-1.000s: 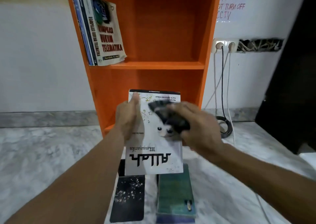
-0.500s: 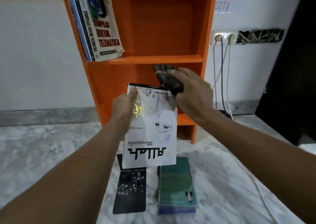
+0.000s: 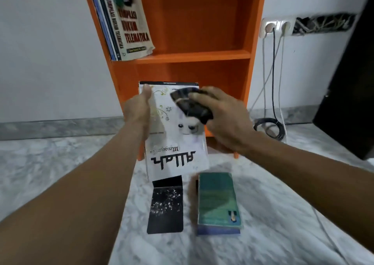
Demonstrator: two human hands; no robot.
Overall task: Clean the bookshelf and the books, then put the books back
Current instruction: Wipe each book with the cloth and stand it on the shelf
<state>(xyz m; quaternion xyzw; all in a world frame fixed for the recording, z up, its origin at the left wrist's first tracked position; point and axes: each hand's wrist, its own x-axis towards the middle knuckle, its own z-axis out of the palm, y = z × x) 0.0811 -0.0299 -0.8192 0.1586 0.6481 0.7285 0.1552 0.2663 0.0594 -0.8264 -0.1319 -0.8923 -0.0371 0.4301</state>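
My left hand (image 3: 139, 108) grips the left edge of a white book (image 3: 178, 143), held upright and upside down in front of the orange bookshelf (image 3: 202, 54). My right hand (image 3: 224, 117) holds a dark cloth (image 3: 191, 106) and presses it on the upper right part of the book's cover. Several books (image 3: 125, 22) lean at the left of the upper shelf. On the floor below lie a black book (image 3: 167, 206) and a teal book (image 3: 217, 200) stacked on a blue one.
The marble floor (image 3: 60, 173) spreads around the books. Wall sockets (image 3: 276, 27) with cables hang right of the shelf, and a coiled black cable (image 3: 270, 127) lies beneath them. A dark cabinet (image 3: 352, 82) stands at the far right.
My right hand with the cloth came down from the book's top edge onto the upper cover. The book and left hand stayed about where they were.
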